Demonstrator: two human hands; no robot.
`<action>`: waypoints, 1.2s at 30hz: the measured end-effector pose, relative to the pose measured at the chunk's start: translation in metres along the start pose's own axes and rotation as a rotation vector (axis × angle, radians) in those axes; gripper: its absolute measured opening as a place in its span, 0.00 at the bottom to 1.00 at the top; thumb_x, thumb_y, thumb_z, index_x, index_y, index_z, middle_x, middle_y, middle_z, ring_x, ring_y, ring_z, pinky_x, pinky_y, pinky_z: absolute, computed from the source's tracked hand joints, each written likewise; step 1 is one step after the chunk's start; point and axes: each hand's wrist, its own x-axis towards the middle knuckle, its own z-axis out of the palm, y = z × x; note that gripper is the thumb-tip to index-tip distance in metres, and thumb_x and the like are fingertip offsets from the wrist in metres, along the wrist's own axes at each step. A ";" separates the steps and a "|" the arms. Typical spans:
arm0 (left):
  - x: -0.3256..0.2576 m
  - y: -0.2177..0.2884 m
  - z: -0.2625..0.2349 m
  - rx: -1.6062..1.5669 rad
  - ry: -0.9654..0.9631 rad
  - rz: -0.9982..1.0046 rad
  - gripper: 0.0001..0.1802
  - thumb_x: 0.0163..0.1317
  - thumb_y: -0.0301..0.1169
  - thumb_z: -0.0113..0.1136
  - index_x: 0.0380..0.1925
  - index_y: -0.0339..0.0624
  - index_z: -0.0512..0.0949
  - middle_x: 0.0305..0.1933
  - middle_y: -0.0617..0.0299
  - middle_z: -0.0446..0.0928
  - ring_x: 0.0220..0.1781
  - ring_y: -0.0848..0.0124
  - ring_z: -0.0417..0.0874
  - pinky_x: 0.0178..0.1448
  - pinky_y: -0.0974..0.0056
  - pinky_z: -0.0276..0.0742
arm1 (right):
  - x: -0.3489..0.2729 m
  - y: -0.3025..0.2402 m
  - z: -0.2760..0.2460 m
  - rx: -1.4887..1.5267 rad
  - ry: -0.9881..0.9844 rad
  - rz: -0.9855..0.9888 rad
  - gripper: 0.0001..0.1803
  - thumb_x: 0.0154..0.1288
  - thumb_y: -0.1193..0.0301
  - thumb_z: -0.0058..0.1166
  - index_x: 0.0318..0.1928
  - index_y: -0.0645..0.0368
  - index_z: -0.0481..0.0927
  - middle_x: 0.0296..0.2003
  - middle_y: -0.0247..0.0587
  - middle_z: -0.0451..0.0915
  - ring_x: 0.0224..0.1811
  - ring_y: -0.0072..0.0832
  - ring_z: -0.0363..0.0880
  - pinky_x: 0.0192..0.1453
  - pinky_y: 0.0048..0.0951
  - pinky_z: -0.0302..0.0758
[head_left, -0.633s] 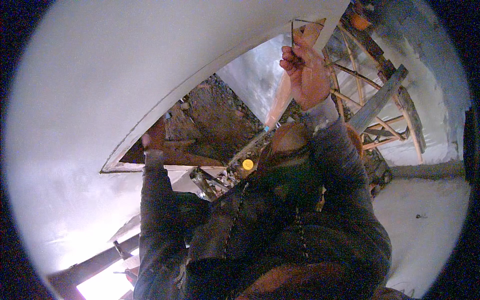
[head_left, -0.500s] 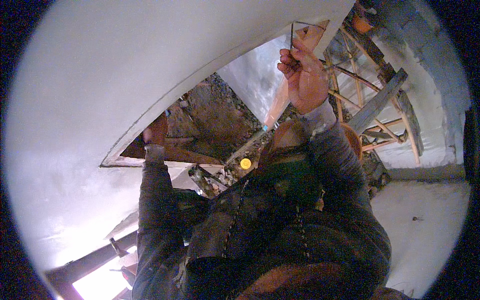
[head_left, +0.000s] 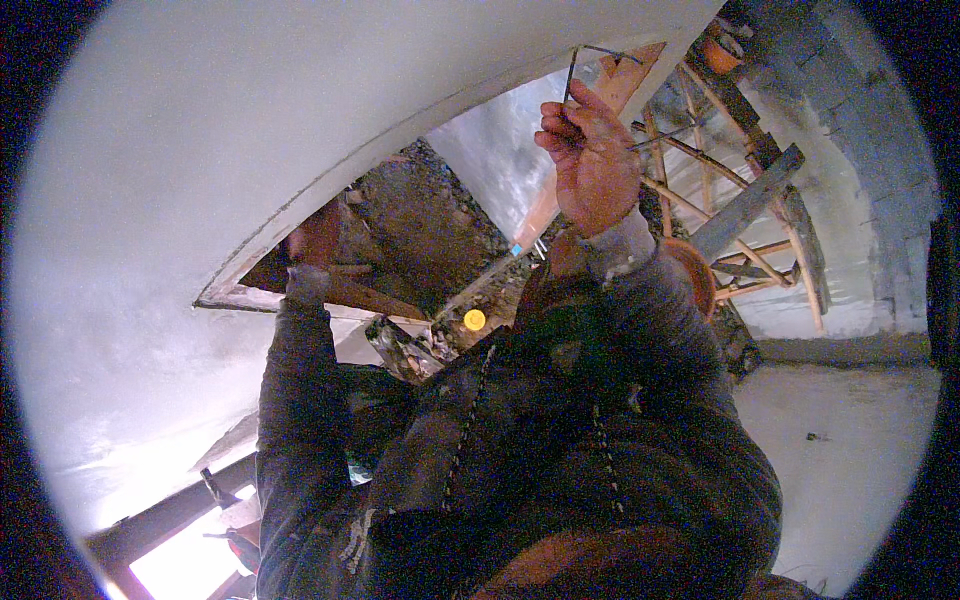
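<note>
Open gap between left hand, right hand; grey plank, poles obstruct right side.

The left hand is partly hidden, apparently by the pale panel; a dark speck is too small to identify.

No readable text, label, brand, number or sign is showing anywhere in the head camera's view. Pale markings are running down the left side of the dark jacket, but they are appearing too blurred to make out as lettering. A small blue patch is sitting at the lower end of a wooden board, showing no legible characters. A yellow disc is lying on the rubble-strewn ground, its face looking too small to read. Dark strokes are marking the pale surface at lower right, forming no legible word or figure.
</note>
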 end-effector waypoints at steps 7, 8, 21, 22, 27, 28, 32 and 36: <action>0.002 0.003 -0.002 -0.017 0.014 0.009 0.27 0.79 0.37 0.42 0.73 0.39 0.62 0.76 0.41 0.63 0.77 0.45 0.65 0.80 0.42 0.62 | -0.010 0.011 0.008 -0.065 -0.019 -0.014 0.22 0.72 0.74 0.53 0.64 0.68 0.73 0.42 0.50 0.86 0.38 0.33 0.86 0.44 0.35 0.89; 0.002 0.003 -0.002 -0.015 0.016 0.012 0.27 0.79 0.37 0.42 0.73 0.39 0.62 0.76 0.41 0.63 0.77 0.45 0.65 0.80 0.42 0.62 | -0.013 0.012 0.009 -0.044 -0.028 -0.014 0.23 0.72 0.74 0.53 0.64 0.69 0.73 0.42 0.50 0.86 0.38 0.33 0.86 0.44 0.35 0.89; 0.003 0.001 -0.005 0.040 0.003 0.027 0.26 0.79 0.37 0.42 0.72 0.38 0.63 0.76 0.41 0.64 0.77 0.45 0.66 0.81 0.45 0.61 | -0.060 0.027 0.031 -0.002 -0.004 0.103 0.27 0.73 0.71 0.54 0.69 0.68 0.67 0.43 0.52 0.84 0.41 0.35 0.85 0.47 0.38 0.87; 0.005 -0.003 -0.008 0.055 0.004 0.029 0.26 0.79 0.37 0.42 0.72 0.38 0.63 0.76 0.41 0.65 0.77 0.45 0.66 0.81 0.45 0.61 | -0.065 0.025 0.029 0.001 0.017 0.105 0.28 0.73 0.71 0.54 0.69 0.68 0.67 0.43 0.52 0.84 0.41 0.35 0.85 0.47 0.38 0.87; 0.007 -0.009 -0.023 0.241 0.000 0.034 0.25 0.79 0.36 0.41 0.72 0.38 0.64 0.75 0.41 0.65 0.77 0.46 0.66 0.81 0.46 0.60 | -0.038 0.004 0.008 0.031 0.123 -0.057 0.28 0.73 0.71 0.55 0.69 0.68 0.67 0.43 0.52 0.84 0.42 0.37 0.85 0.50 0.40 0.87; 0.008 -0.009 -0.027 0.175 0.018 0.022 0.25 0.79 0.36 0.41 0.72 0.38 0.64 0.75 0.41 0.65 0.77 0.46 0.66 0.81 0.46 0.60 | -0.024 0.000 -0.001 0.003 0.091 -0.105 0.27 0.72 0.72 0.55 0.68 0.68 0.68 0.43 0.53 0.84 0.43 0.38 0.86 0.52 0.41 0.87; 0.005 -0.012 -0.020 -0.032 -0.044 0.029 0.26 0.79 0.36 0.41 0.74 0.40 0.62 0.78 0.45 0.63 0.78 0.49 0.65 0.82 0.45 0.58 | 0.012 0.000 -0.020 0.069 0.023 -0.131 0.24 0.73 0.74 0.54 0.66 0.69 0.70 0.43 0.53 0.84 0.44 0.40 0.86 0.52 0.42 0.88; 0.001 -0.017 -0.018 0.161 -0.034 0.080 0.27 0.78 0.36 0.46 0.73 0.40 0.64 0.77 0.47 0.64 0.77 0.49 0.66 0.81 0.44 0.59 | 0.023 0.004 -0.025 0.127 0.097 -0.081 0.23 0.73 0.73 0.54 0.65 0.69 0.71 0.43 0.52 0.84 0.44 0.39 0.86 0.51 0.43 0.88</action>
